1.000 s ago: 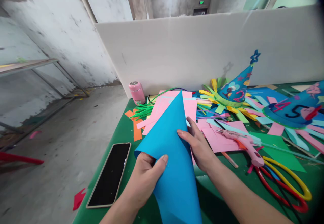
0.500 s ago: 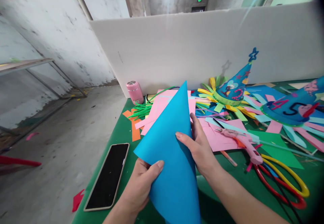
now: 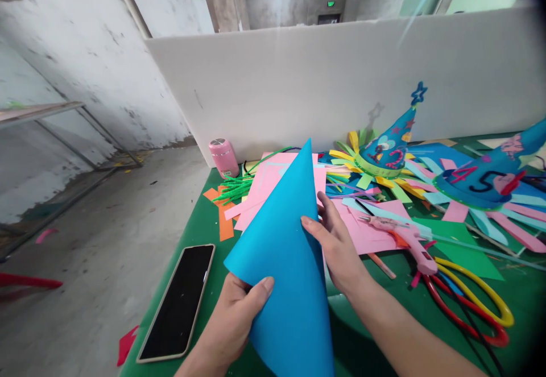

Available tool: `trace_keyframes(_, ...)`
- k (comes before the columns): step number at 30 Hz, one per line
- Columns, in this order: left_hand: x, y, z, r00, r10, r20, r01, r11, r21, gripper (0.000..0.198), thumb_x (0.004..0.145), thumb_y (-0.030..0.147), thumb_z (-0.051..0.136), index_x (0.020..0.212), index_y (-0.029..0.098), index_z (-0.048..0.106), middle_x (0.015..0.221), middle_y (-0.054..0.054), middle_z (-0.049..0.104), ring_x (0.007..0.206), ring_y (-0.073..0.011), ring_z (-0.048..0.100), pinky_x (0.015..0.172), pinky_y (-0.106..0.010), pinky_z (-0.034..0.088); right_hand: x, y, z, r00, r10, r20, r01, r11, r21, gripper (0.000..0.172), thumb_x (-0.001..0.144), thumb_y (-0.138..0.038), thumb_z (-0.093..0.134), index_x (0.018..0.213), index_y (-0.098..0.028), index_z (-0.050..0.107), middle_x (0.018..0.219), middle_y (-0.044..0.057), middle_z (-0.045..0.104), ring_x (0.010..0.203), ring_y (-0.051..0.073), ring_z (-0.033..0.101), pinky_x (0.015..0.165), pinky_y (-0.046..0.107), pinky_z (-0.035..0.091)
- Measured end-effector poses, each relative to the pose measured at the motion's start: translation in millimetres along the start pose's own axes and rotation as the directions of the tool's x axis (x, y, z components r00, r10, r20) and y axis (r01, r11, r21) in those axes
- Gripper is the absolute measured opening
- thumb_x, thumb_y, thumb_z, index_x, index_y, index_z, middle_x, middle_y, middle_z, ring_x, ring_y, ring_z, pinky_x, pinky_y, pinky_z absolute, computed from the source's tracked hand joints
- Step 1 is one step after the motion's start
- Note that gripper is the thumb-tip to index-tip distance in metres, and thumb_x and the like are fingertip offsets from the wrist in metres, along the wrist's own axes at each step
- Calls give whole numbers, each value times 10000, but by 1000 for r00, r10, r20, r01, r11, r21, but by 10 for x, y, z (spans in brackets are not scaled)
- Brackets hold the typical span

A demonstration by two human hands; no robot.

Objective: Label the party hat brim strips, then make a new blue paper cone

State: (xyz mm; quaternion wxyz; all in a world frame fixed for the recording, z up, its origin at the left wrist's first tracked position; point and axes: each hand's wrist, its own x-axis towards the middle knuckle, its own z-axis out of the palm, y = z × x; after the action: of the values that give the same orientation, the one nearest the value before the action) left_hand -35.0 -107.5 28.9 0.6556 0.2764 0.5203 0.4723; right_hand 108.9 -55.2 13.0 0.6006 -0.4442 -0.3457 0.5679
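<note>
A sheet of blue paper (image 3: pixel 281 252), rolled into a cone with its point away from me, is held between both hands above the table. My left hand (image 3: pixel 241 314) grips its lower left edge, thumb on the outer face and the other fingers hidden under the paper. On the cone's right side, my right hand (image 3: pixel 339 246) holds the edge with the thumb on top and fingers curled round behind. Pink paper sheets (image 3: pixel 264 178) and green pipe cleaners (image 3: pixel 234 188) lie beyond the cone. A pink glue gun (image 3: pixel 409 240) rests right of my right hand.
A phone (image 3: pixel 177 303) lies near the left edge of the green table (image 3: pixel 200 218). Scissors with red and yellow handles (image 3: pixel 473 303) are at the right. Two decorated party hats (image 3: pixel 386 146) stand further back, before a white panel (image 3: pixel 273 87). A pink can-shaped container (image 3: pixel 224 158) stands by it.
My right thumb has shifted slightly toward the cone's right edge. Both hands keep hold of the blue paper, and the whole view has moved a little.
</note>
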Motion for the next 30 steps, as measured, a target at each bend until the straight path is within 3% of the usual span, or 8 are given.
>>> trace_keyframes(5,2,16,-7,1000,-28,13,28,1000,-9,809,553,321,742,1270,208,387,1022,-103,655,937,-321,593,726,-398,523,6,-44,-30,999,19,-38,-21,998,-59,694,714,-429,585,1326,-275,297,1318,47,407,1150,223,439,927,354,391)
trace_keyframes(11,8,6,12,1000,-6,3,6,1000,-17,787,571,299,734,1270,211,383,1008,-91,661,947,-307,592,747,-385,516,42,-12,-50,994,-32,109,52,981,-185,948,599,-375,716,1363,-278,163,1365,78,316,1163,257,409,913,408,397)
trace_keyframes(14,3,18,0,1000,-9,5,9,1000,-5,762,571,303,732,1252,188,411,992,-101,666,933,-317,596,733,-390,520,185,55,-175,984,-163,-66,151,975,-162,739,698,-371,622,1327,-271,246,1308,79,378,1098,222,461,888,386,411)
trace_keyframes(17,4,40,-21,1000,-9,10,9,1000,-16,746,580,300,725,1249,189,416,982,-93,671,923,-307,603,744,-381,518,331,88,-347,903,-340,-263,279,929,-244,547,755,-350,552,1256,-252,357,1133,63,504,998,194,512,870,377,406)
trace_keyframes(21,25,52,-20,1000,-27,11,27,999,-20,746,572,308,730,1242,189,425,956,-88,680,910,-301,610,749,-375,516,300,51,-373,908,-369,-198,295,899,-323,385,810,-401,461,1128,-188,493,764,31,572,764,182,569,780,383,437)
trace_keyframes(23,35,51,-5,1000,-28,11,28,1000,-11,739,567,310,731,1233,186,437,978,-94,672,910,-305,610,746,-380,517,222,37,-292,930,-360,-76,309,874,-374,502,776,-425,510,1214,-200,420,962,76,578,924,215,548,825,398,421)
trace_keyframes(26,35,49,11,999,-29,16,29,1000,-8,712,569,313,727,1212,171,459,1021,-104,656,928,-309,601,751,-383,516,201,75,-230,916,-382,121,388,771,-505,799,695,-424,615,1350,-242,194,1362,97,315,1230,255,314,966,433,310)
trace_keyframes(30,27,46,-9,1000,-29,7,29,999,-39,727,564,289,727,1222,170,443,1011,-102,660,929,-314,600,754,-393,514,394,176,-388,851,-513,-113,349,713,-608,596,771,-367,524,1297,-186,309,1315,129,376,1187,260,372,953,460,315)
